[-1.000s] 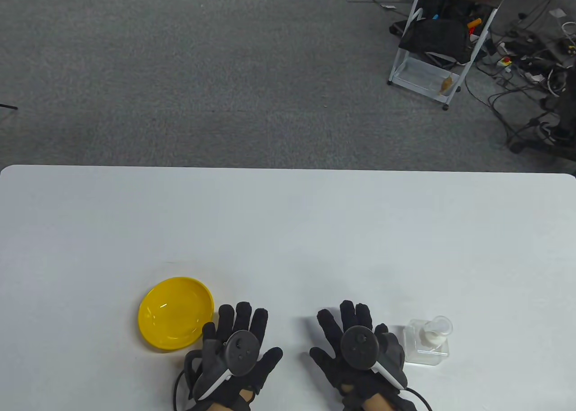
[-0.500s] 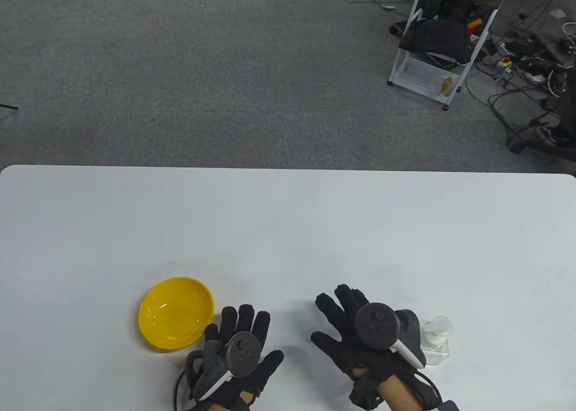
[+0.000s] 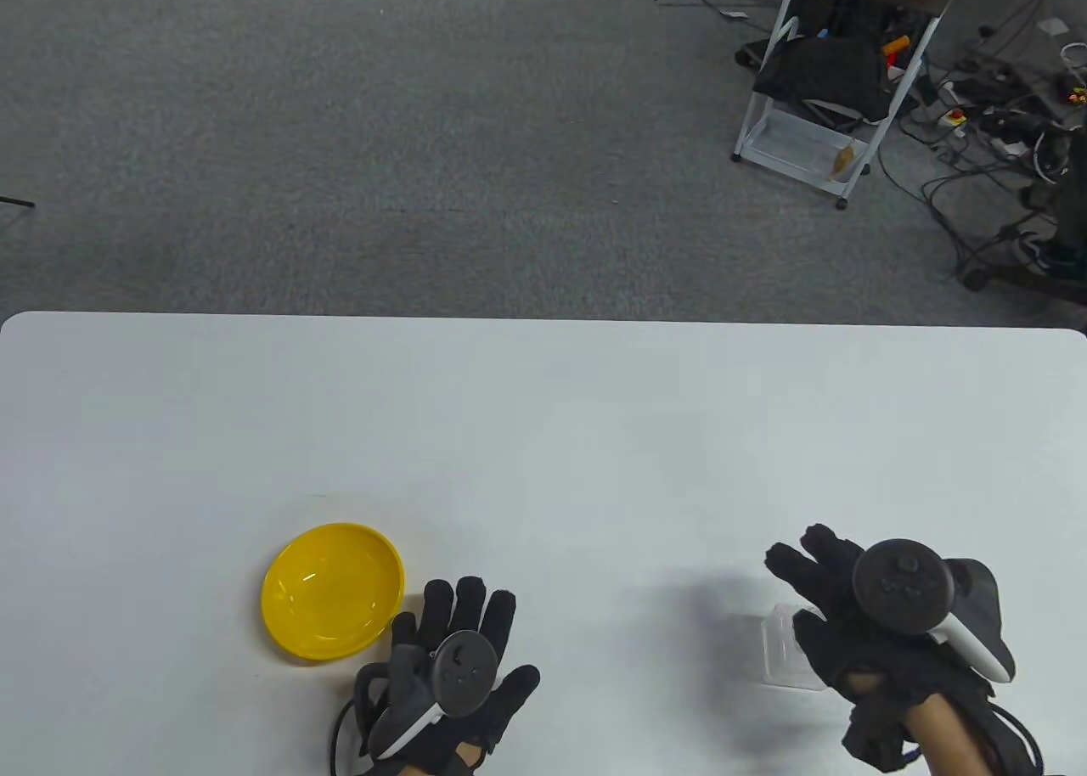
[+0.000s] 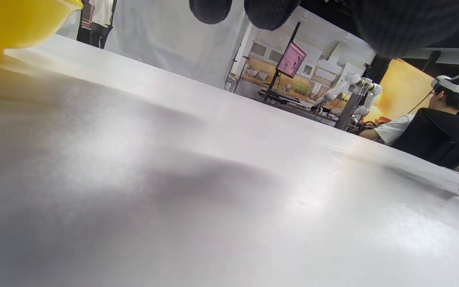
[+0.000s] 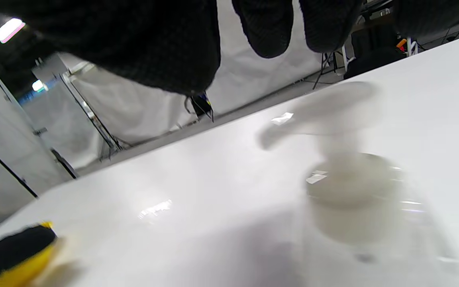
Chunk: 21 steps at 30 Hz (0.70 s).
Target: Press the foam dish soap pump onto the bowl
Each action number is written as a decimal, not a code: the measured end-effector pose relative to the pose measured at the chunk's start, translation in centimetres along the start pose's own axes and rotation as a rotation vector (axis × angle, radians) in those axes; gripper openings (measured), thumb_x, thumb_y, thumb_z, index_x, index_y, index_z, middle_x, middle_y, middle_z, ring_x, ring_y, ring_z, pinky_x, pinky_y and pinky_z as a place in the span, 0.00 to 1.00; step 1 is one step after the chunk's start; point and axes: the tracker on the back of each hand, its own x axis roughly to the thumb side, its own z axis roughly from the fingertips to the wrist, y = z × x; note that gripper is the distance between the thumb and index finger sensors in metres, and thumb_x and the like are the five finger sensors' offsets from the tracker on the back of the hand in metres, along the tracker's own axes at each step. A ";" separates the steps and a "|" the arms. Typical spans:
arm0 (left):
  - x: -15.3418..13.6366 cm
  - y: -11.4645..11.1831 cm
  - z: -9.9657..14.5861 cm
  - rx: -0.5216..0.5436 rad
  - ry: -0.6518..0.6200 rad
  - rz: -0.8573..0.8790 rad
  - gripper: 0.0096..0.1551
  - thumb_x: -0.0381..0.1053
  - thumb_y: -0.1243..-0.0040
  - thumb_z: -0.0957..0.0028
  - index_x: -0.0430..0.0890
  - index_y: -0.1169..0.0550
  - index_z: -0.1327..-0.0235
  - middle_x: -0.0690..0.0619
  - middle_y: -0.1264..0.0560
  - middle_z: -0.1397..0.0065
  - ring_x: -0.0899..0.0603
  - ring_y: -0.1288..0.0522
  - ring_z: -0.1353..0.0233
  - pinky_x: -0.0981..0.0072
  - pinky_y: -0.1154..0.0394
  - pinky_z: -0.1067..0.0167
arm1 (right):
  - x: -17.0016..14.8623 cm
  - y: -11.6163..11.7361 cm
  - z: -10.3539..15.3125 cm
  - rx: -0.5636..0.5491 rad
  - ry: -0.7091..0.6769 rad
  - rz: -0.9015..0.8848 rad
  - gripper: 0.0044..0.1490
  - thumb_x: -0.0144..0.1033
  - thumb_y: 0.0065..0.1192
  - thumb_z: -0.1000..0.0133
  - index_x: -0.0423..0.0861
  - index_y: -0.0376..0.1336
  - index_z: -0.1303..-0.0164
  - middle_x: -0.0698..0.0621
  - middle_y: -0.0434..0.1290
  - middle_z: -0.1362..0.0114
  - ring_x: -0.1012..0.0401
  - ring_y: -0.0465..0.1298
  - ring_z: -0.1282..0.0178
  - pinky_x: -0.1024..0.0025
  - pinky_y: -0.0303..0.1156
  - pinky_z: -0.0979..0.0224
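A yellow bowl (image 3: 331, 591) sits on the white table (image 3: 543, 436) near the front left; its rim shows in the left wrist view (image 4: 14, 20). My left hand (image 3: 463, 640) lies flat and open on the table just right of the bowl, holding nothing. A clear foam soap bottle (image 3: 777, 653) with a white pump stands at the front right, mostly hidden under my right hand (image 3: 836, 589). In the right wrist view the pump bottle (image 5: 349, 191) is blurred and my fingers (image 5: 267, 28) hang open above it, apart from it.
Beyond the table's far edge lies grey carpet, with a white wheeled cart (image 3: 815, 122) and a tangle of cables (image 3: 994, 131) at the far right. A wide stretch of table lies between the bowl and the bottle.
My right hand has lifted and moved right from the table's middle, and now hovers over the soap bottle, covering it. My left hand and the bowl have stayed put.
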 end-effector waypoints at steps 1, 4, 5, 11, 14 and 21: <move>0.0 -0.1 0.0 -0.004 0.001 -0.001 0.51 0.75 0.45 0.60 0.61 0.45 0.23 0.50 0.53 0.14 0.34 0.60 0.16 0.26 0.57 0.28 | -0.6 0.2 0.1 0.031 0.003 0.029 0.42 0.35 0.69 0.51 0.56 0.57 0.24 0.36 0.49 0.15 0.32 0.53 0.19 0.22 0.58 0.32; 0.1 -0.3 -0.1 -0.018 0.005 -0.001 0.51 0.75 0.45 0.60 0.61 0.45 0.23 0.50 0.53 0.14 0.34 0.60 0.16 0.26 0.57 0.28 | -1.5 0.7 0.0 0.079 0.023 0.093 0.46 0.35 0.73 0.53 0.57 0.56 0.24 0.36 0.48 0.15 0.34 0.57 0.20 0.27 0.63 0.33; 0.1 -0.4 -0.1 -0.022 0.007 -0.001 0.51 0.75 0.45 0.60 0.61 0.45 0.23 0.50 0.53 0.14 0.34 0.60 0.16 0.26 0.57 0.28 | -1.7 0.8 -0.1 0.061 0.029 0.110 0.45 0.34 0.74 0.54 0.56 0.57 0.24 0.36 0.50 0.16 0.36 0.60 0.22 0.29 0.65 0.34; -0.1 -0.3 -0.1 -0.024 0.018 0.009 0.51 0.75 0.44 0.60 0.60 0.44 0.23 0.50 0.53 0.14 0.34 0.60 0.16 0.26 0.57 0.28 | -2.1 1.2 -0.9 0.021 0.018 0.117 0.38 0.30 0.76 0.56 0.53 0.66 0.32 0.38 0.67 0.26 0.46 0.77 0.42 0.46 0.79 0.47; -0.2 -0.3 -0.2 -0.027 0.021 0.008 0.51 0.74 0.44 0.60 0.60 0.44 0.23 0.50 0.53 0.14 0.34 0.60 0.16 0.26 0.57 0.28 | -2.1 1.1 -1.3 0.027 0.010 0.112 0.37 0.30 0.78 0.57 0.52 0.68 0.34 0.38 0.69 0.28 0.47 0.79 0.46 0.48 0.80 0.48; -0.5 0.0 -0.2 -0.016 0.026 0.018 0.50 0.74 0.44 0.60 0.60 0.44 0.23 0.50 0.54 0.14 0.34 0.60 0.16 0.26 0.57 0.28 | 0.2 0.7 -3.0 -0.047 -0.045 0.084 0.37 0.30 0.78 0.57 0.49 0.69 0.35 0.37 0.71 0.30 0.48 0.80 0.48 0.48 0.81 0.48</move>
